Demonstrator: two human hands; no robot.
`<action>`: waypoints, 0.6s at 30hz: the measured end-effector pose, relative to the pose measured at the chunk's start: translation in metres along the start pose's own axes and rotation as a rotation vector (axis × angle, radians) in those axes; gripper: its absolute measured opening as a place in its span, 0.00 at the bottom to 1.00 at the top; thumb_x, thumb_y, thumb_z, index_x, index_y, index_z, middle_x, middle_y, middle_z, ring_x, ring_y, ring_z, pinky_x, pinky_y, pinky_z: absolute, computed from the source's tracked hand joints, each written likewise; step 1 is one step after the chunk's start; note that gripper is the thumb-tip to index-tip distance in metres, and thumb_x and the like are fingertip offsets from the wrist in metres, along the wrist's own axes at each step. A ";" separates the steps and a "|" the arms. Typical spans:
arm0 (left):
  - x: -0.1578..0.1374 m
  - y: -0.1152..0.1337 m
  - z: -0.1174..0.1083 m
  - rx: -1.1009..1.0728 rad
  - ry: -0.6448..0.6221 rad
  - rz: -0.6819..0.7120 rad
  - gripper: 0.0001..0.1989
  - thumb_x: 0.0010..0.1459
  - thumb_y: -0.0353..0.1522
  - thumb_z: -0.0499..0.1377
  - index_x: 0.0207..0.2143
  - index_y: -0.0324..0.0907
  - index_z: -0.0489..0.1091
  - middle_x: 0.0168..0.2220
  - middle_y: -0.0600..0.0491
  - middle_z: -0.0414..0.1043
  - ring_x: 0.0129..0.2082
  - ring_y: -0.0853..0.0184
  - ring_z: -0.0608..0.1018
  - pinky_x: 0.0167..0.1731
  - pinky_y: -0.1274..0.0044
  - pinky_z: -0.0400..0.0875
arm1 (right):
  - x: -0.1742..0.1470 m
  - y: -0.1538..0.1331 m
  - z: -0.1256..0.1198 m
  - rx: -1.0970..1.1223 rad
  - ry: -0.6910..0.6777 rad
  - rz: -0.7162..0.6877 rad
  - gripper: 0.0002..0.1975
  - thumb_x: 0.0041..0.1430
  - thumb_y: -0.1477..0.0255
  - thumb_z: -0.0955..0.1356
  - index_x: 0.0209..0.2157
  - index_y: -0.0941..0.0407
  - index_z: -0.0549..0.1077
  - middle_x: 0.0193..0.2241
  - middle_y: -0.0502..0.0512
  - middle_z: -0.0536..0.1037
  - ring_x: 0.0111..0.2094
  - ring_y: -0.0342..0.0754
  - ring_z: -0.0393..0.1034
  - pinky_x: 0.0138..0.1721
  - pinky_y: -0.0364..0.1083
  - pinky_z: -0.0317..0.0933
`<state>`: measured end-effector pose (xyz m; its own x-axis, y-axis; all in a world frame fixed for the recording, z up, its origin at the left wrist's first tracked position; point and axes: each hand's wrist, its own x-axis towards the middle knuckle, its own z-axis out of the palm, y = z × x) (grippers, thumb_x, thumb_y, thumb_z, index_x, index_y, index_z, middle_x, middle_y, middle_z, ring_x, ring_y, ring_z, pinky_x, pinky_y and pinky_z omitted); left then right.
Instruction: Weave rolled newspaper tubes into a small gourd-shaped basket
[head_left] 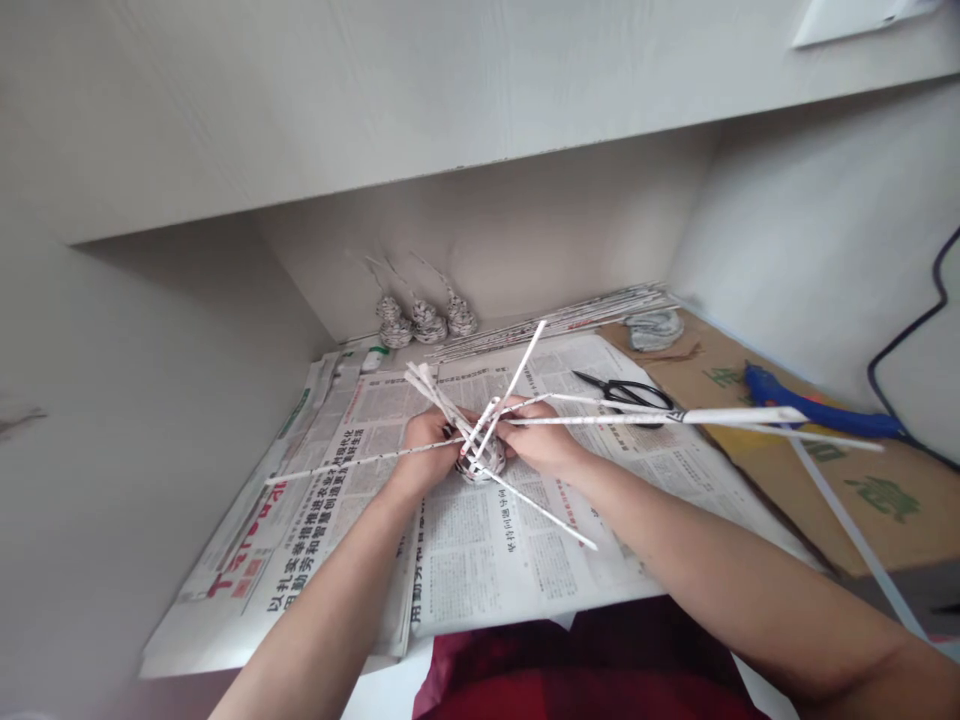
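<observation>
Between my two hands is a small woven piece made of rolled newspaper (481, 463), with several paper sticks (525, 365) jutting out of it in all directions. My left hand (426, 448) is closed on its left side, the fingertips partly hidden behind the sticks. My right hand (541, 440) grips the right side, beside long paper sticks (720, 415) that reach far to the right. One thin stick (337, 467) points left past my left wrist, and another slants down toward me.
Newspaper sheets (480, 570) cover the table. Black scissors (637, 395) lie right of my hands, near a blue glue gun (825, 402) on cardboard (862, 480). At the back stand three woven gourd shapes (427, 322), beside a bundle of paper sticks (555, 325) and a grey wad (655, 330).
</observation>
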<state>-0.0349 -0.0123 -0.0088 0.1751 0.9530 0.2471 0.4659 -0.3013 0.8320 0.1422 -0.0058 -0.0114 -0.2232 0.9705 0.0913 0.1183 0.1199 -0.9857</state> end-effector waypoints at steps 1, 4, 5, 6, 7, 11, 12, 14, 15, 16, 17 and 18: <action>0.000 0.000 0.000 -0.011 -0.004 -0.002 0.11 0.47 0.26 0.57 0.32 0.39 0.77 0.32 0.51 0.79 0.35 0.63 0.79 0.34 0.78 0.73 | 0.000 -0.001 0.000 0.033 -0.012 0.026 0.05 0.50 0.69 0.68 0.29 0.56 0.73 0.24 0.50 0.75 0.22 0.42 0.68 0.21 0.41 0.65; 0.000 0.000 -0.001 -0.019 0.016 0.005 0.12 0.45 0.24 0.57 0.32 0.38 0.77 0.32 0.52 0.79 0.33 0.64 0.79 0.33 0.78 0.73 | 0.000 -0.005 0.000 0.106 -0.044 0.059 0.07 0.49 0.68 0.70 0.30 0.57 0.72 0.23 0.49 0.74 0.20 0.41 0.67 0.20 0.40 0.64; 0.000 0.000 -0.001 -0.016 0.020 0.014 0.12 0.44 0.24 0.57 0.31 0.38 0.77 0.32 0.52 0.79 0.32 0.65 0.79 0.32 0.78 0.73 | 0.000 -0.005 0.000 0.101 -0.044 0.051 0.07 0.49 0.68 0.70 0.30 0.57 0.72 0.22 0.48 0.73 0.19 0.41 0.66 0.19 0.40 0.63; 0.000 0.001 -0.001 -0.012 0.023 0.023 0.12 0.44 0.23 0.57 0.31 0.38 0.77 0.31 0.52 0.79 0.31 0.65 0.79 0.32 0.78 0.72 | 0.000 -0.005 -0.001 0.078 -0.035 0.038 0.07 0.49 0.68 0.70 0.30 0.56 0.72 0.21 0.47 0.73 0.18 0.41 0.66 0.19 0.40 0.62; 0.000 0.002 -0.001 -0.005 0.028 0.030 0.12 0.44 0.23 0.57 0.31 0.38 0.77 0.31 0.52 0.79 0.31 0.65 0.79 0.32 0.78 0.72 | 0.000 -0.004 -0.001 0.041 -0.020 0.022 0.07 0.49 0.68 0.69 0.29 0.56 0.71 0.20 0.47 0.72 0.18 0.41 0.65 0.19 0.40 0.61; -0.002 0.004 0.000 0.017 0.049 0.017 0.10 0.46 0.26 0.58 0.31 0.39 0.78 0.32 0.51 0.79 0.32 0.64 0.79 0.33 0.76 0.73 | 0.000 0.000 -0.001 -0.093 0.032 -0.034 0.04 0.51 0.70 0.68 0.27 0.55 0.69 0.19 0.46 0.71 0.19 0.41 0.67 0.20 0.39 0.61; -0.002 0.004 0.000 0.017 0.053 0.010 0.10 0.46 0.26 0.59 0.32 0.39 0.78 0.32 0.51 0.79 0.33 0.63 0.79 0.33 0.76 0.73 | 0.001 0.001 -0.001 -0.106 0.032 -0.041 0.04 0.51 0.71 0.68 0.27 0.55 0.69 0.19 0.46 0.72 0.19 0.41 0.67 0.21 0.39 0.60; -0.003 0.004 0.000 0.012 0.059 -0.003 0.10 0.47 0.27 0.59 0.32 0.38 0.78 0.32 0.51 0.79 0.33 0.63 0.79 0.33 0.76 0.73 | 0.001 0.002 -0.001 -0.122 0.020 -0.042 0.03 0.52 0.71 0.67 0.27 0.55 0.69 0.19 0.46 0.72 0.20 0.41 0.67 0.21 0.39 0.60; -0.003 0.004 0.000 0.008 0.060 -0.008 0.10 0.47 0.28 0.59 0.33 0.38 0.77 0.32 0.50 0.79 0.33 0.63 0.79 0.33 0.77 0.73 | 0.002 0.002 -0.001 -0.125 0.012 -0.039 0.03 0.52 0.71 0.67 0.27 0.55 0.68 0.19 0.46 0.71 0.20 0.41 0.67 0.21 0.39 0.60; -0.003 0.004 0.001 0.004 0.061 -0.012 0.10 0.47 0.28 0.59 0.33 0.38 0.77 0.32 0.50 0.79 0.33 0.63 0.79 0.32 0.77 0.73 | 0.002 0.002 -0.001 -0.128 0.006 -0.036 0.03 0.52 0.72 0.67 0.27 0.55 0.68 0.19 0.46 0.71 0.20 0.41 0.67 0.21 0.39 0.60; -0.003 0.005 0.001 -0.001 0.062 -0.017 0.10 0.47 0.28 0.59 0.33 0.38 0.77 0.32 0.50 0.79 0.32 0.63 0.79 0.32 0.77 0.73 | 0.002 0.002 -0.001 -0.131 0.002 -0.037 0.03 0.52 0.72 0.67 0.27 0.55 0.68 0.19 0.46 0.71 0.20 0.41 0.67 0.21 0.39 0.59; -0.003 0.005 0.001 -0.007 0.061 -0.023 0.10 0.47 0.28 0.59 0.33 0.38 0.77 0.31 0.50 0.79 0.32 0.64 0.79 0.32 0.77 0.73 | 0.002 0.002 -0.001 -0.134 0.001 -0.043 0.03 0.52 0.72 0.67 0.27 0.55 0.68 0.19 0.46 0.71 0.21 0.41 0.67 0.21 0.39 0.60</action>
<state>-0.0321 -0.0170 -0.0062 0.1116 0.9599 0.2573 0.4634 -0.2793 0.8410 0.1432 -0.0039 -0.0126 -0.2298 0.9641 0.1329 0.2373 0.1880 -0.9531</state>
